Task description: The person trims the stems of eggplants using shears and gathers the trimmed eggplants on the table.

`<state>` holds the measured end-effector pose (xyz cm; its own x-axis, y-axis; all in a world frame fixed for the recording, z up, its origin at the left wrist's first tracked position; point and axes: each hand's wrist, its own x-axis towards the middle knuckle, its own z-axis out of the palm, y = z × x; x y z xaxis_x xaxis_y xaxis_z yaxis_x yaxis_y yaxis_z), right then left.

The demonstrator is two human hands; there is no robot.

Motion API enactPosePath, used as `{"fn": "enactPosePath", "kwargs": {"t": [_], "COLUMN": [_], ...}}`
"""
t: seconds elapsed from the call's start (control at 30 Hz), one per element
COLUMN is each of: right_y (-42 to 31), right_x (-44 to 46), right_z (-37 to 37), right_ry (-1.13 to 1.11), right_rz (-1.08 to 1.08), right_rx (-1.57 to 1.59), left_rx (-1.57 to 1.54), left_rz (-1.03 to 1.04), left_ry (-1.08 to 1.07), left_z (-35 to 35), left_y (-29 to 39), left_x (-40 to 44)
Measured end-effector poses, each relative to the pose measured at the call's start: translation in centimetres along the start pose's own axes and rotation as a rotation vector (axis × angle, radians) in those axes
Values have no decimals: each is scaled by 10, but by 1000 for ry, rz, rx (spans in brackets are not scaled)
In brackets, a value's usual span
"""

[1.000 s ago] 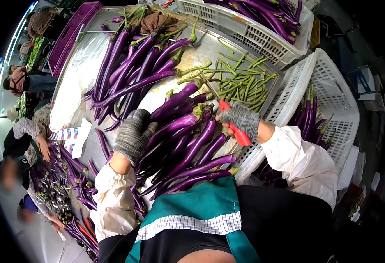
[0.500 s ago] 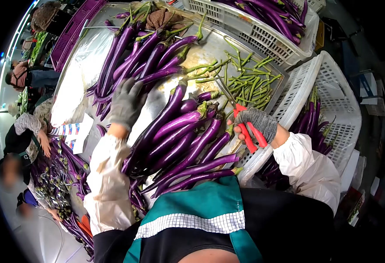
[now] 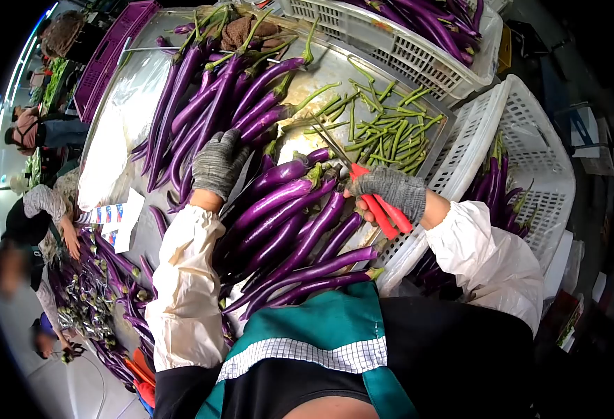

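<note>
My left hand [image 3: 220, 166], in a grey knit glove, lies among the long purple eggplants at the middle of the metal table. Its fingers curl over an eggplant [image 3: 252, 172], which the glove partly hides. In my right hand [image 3: 391, 193], also gloved in grey with bare fingertips, are red-handled scissors [image 3: 385, 215]. Their blades point up and left, towards the cut green stems [image 3: 398, 133]. Between my hands, more eggplants [image 3: 282, 209] lie in a slanting pile. Another heap of eggplants [image 3: 202, 105] with green stems spreads beyond my left hand.
White perforated crates [image 3: 523, 150] holding eggplants stand along the right and at the back [image 3: 398, 45]. Clear plastic [image 3: 115, 133] and printed labels [image 3: 115, 214] lie on the left. People are at work at the far left, near bagged eggplants [image 3: 87, 300].
My left hand has moved right and its spread fingers have curled onto an eggplant. My right hand and the scissors have shifted slightly left. The view has shifted a little too.
</note>
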<state>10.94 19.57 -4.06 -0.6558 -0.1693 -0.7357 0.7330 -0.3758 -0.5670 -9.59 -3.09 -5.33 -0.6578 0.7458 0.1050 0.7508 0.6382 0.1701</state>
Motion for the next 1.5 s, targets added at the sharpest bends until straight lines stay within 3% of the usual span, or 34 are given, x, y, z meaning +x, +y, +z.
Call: {"fn": "enactPosePath", "kwargs": {"t": [0.13, 0.53, 0.9, 0.97, 1.07, 1.13, 1.17, 1.27, 1.33, 1.4, 1.47, 1.5], "right_y": [-9, -16, -6, -5, 0, -2, -1, 5, 10, 13, 13, 15], "right_x": [6, 13, 21, 18, 15, 6, 4, 1, 1, 4, 6, 10], "right_z": [6, 11, 15, 13, -5, -9, -11, -21, -25, -28, -29, -31], "right_ry": [19, 52, 102, 99, 106, 57, 51, 17, -54, -61, -115, -128], "right_rz": [-111, -132, -57, 13, 4, 18, 29, 47, 47, 29, -14, -2], "right_rx": [-56, -180, -40, 131, 29, 118, 125, 138, 257, 262, 267, 292], "left_rx": [-52, -203, -153, -143, -203, -122, -92, -593, -524, -260, -192, -44], "left_rz": [-21, -11, -38, -36, -101, 97, 77, -465, -346, -239, 7, -46], "left_ry": [-22, -72, -86, -101, -165, -112, -154, -192, 111, 175, 119, -38], "left_z": [-19, -28, -31, -31, -30, -16, -9, -6, 26, 1, 19, 15], "left_y": [10, 19, 38, 34, 26, 12, 5, -5, -42, -20, -28, -10], "left_x": [-6, -10, -22, -23, -25, -30, -30, -10, 7, 35, 63, 77]}}
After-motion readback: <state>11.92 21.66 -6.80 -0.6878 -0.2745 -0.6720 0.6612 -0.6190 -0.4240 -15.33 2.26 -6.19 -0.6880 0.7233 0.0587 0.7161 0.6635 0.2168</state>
